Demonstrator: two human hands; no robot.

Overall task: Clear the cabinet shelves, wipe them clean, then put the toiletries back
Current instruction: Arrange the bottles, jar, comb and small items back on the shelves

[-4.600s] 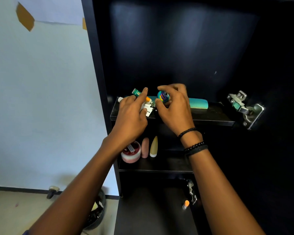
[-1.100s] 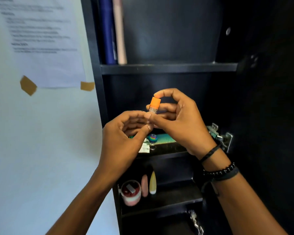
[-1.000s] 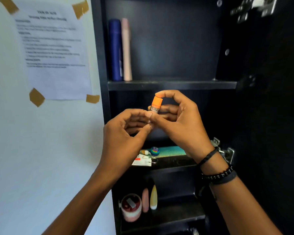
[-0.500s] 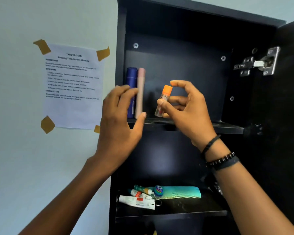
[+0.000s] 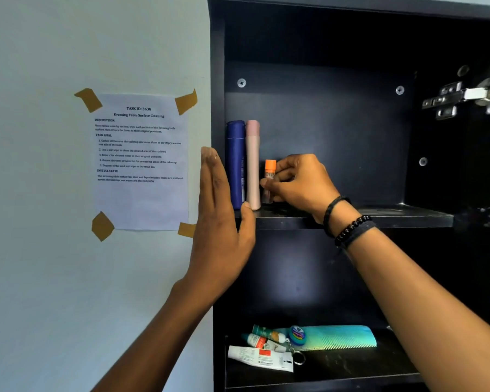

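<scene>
I am looking at a pale wall (image 5: 54,278) on the left and an open black cabinet (image 5: 217,66) on the right, its inside dark.

On the upper shelf (image 5: 393,217) my right hand (image 5: 300,182) has its fingers pinched round a small vial with an orange cap (image 5: 270,172). The vial stands upright, its base at or just above the shelf board; I cannot tell which, since my fingers cover the lower part. It sits just right of a tall pink bottle (image 5: 253,162), and a dark blue bottle (image 5: 236,162) stands touching that one, against the cabinet's left wall. Dark bracelets (image 5: 348,226) circle my right wrist.

My left hand (image 5: 221,222) is flat and empty, fingers pressed together and pointing up along the cabinet's left front edge, with the thumb tip at the shelf's near edge below the pink bottle.

On the lower shelf (image 5: 351,369) lie a teal comb (image 5: 340,336), a small round blue tin (image 5: 297,335) at its left end, two small tubes (image 5: 266,336) left of the tin, and a white tube with a red label (image 5: 255,356) nearest me.

A metal hinge (image 5: 461,97) sits at the upper right. On the wall left of the cabinet a printed sheet (image 5: 140,162) is held by brown tape at its corners.
</scene>
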